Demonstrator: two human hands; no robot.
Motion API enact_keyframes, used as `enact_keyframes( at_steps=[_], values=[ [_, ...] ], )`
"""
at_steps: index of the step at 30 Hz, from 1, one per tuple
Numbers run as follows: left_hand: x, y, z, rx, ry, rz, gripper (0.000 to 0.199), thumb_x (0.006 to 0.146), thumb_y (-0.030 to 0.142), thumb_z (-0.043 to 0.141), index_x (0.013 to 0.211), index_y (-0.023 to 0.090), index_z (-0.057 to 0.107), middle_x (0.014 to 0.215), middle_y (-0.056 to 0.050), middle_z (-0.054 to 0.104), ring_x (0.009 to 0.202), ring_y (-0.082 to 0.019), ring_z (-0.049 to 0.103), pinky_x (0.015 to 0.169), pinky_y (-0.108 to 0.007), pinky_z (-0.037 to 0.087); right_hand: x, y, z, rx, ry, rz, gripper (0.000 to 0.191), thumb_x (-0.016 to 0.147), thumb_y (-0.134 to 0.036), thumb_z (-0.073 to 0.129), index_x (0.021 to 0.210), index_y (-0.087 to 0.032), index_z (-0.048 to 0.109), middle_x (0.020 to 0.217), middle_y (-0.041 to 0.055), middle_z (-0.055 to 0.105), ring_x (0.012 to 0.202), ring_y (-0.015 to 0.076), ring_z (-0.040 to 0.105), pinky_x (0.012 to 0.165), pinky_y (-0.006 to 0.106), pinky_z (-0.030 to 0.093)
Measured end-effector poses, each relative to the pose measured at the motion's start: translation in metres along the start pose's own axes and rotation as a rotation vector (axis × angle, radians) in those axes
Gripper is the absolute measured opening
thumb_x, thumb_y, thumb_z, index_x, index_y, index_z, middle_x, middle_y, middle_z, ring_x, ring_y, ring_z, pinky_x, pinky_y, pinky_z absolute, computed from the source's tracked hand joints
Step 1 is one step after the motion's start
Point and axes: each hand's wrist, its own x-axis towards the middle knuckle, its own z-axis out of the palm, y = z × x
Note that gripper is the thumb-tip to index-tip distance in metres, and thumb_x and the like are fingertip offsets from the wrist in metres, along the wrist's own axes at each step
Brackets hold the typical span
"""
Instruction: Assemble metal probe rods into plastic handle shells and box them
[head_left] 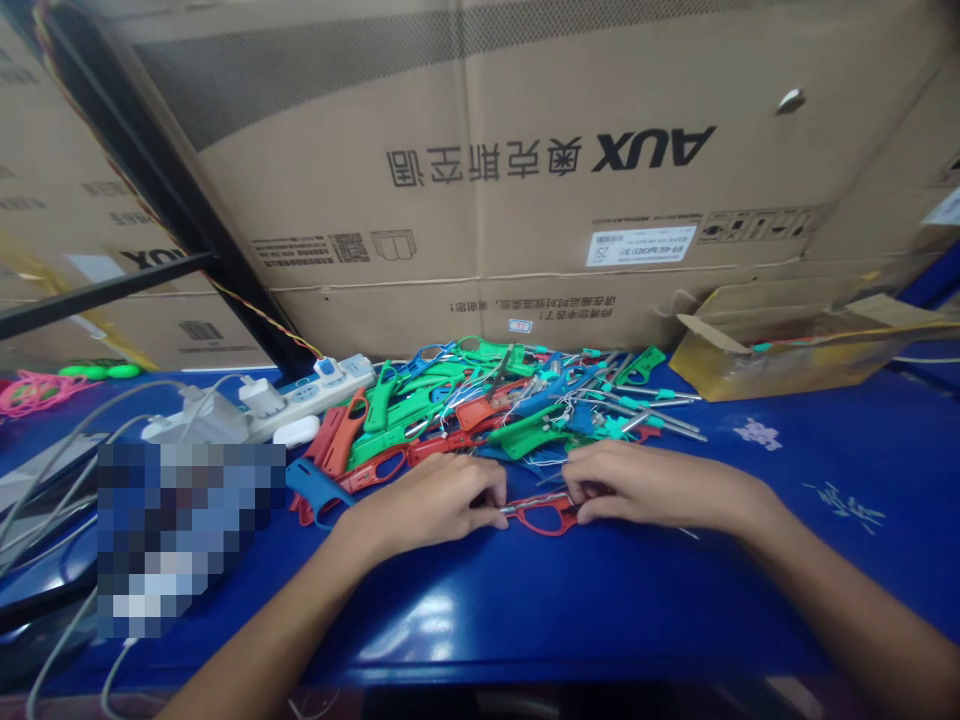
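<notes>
Both hands meet over the near part of the blue table at a red lighter handle [541, 518], a plastic shell with a finger loop and silvery parts along its top edge. My left hand [457, 495] is closed, thumb and fingers pinching the left end, where a short metal piece shows. At the right end, my right hand [611, 485] is closed on the same handle; its fingers hide that part. Just beyond the hands lies a heap of green, red and blue lighter handles [397, 400], mixed with metal tubes [667, 420] and thin white wires.
A large cardboard box [525, 80] stands behind the heap. To the right is an open small carton [787, 370] with parts inside. On the left are a power strip [304, 400] with plugs, white cables, a black frame post [172, 190] and pink cord [37, 393].
</notes>
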Motion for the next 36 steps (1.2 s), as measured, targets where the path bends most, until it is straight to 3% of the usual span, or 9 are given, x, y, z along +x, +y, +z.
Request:
enact_keyframes(
  at_steps=[24, 36],
  values=[
    [-0.0011, 0.0009, -0.0021, 0.003, -0.042, -0.040, 0.017, 0.088, 0.036, 0.069, 0.095, 0.021, 0.064, 0.094, -0.001, 0.068, 0.079, -0.015, 0.061, 0.066, -0.027, 0.037, 0.0080, -0.0018, 0.0059, 0.065, -0.020, -0.092, 0.017, 0.093, -0.035, 0.063, 0.088, -0.019, 0.067, 0.084, 0.0008, 0.066, 0.078, 0.0144, 0.057, 0.069, 0.027, 0.038],
    [-0.0007, 0.0004, 0.0002, -0.014, -0.047, -0.019, 0.020, 0.089, 0.040, 0.067, 0.094, 0.021, 0.064, 0.091, -0.001, 0.067, 0.080, -0.015, 0.061, 0.066, -0.027, 0.038, 0.0042, 0.0012, 0.0025, 0.055, -0.004, -0.004, 0.016, 0.088, -0.035, 0.069, 0.085, -0.019, 0.065, 0.083, 0.0003, 0.065, 0.077, 0.0147, 0.057, 0.065, 0.026, 0.038]
  ],
)
